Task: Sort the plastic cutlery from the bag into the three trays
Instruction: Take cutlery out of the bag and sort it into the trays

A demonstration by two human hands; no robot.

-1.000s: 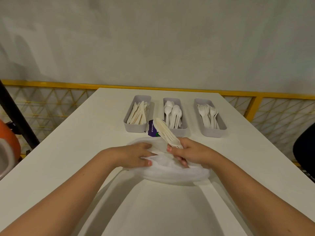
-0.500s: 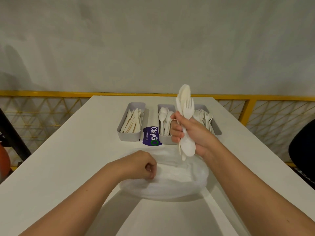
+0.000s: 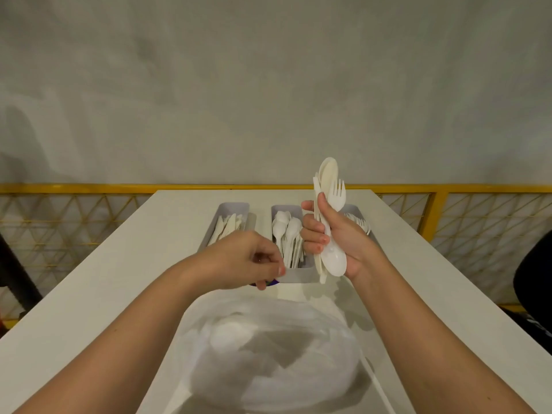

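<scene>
My right hand [image 3: 337,237] holds a bundle of white plastic cutlery [image 3: 330,204] upright, with a spoon bowl and fork tines at the top and a spoon bowl at the bottom. My left hand [image 3: 245,261] hovers over the table with fingers curled loosely and nothing in it. The clear plastic bag [image 3: 268,354] lies crumpled on the table in front of me. Three grey trays stand behind: the left tray [image 3: 236,207] holds knives, the middle tray [image 3: 295,274] spoons, the right tray [image 3: 354,209] forks, partly hidden by my right hand.
The white table [image 3: 104,279] ends at a yellow railing [image 3: 89,188] and a grey wall. A purple label [image 3: 270,283] peeks out under my left hand. A dark object [image 3: 534,282] is at the right edge.
My right hand pulled the cutlery bundle out of the bag and raised it upright. My left hand let go of the bag and lifted toward the trays.
</scene>
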